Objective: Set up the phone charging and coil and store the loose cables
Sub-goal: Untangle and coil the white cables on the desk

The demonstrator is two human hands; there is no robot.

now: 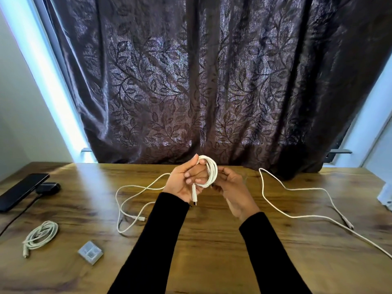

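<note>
A person in black sleeves holds a white cable above the middle of a wooden desk, its loops wound around the fingers of the left hand, which curl over the coil while a plug end hangs down below the palm. The right hand sits just beside the coil, fingers bent toward it and apparently pinching the strand, though motion blur makes the contact hard to confirm. A loose stretch of the same cable trails off to the left across the desk. A second loose white cable snakes over the right side of the desk. At the left lie a coiled white cable, a small grey box, and a dark phone propped by a black stand. A dark leaf-patterned curtain hangs behind
</note>
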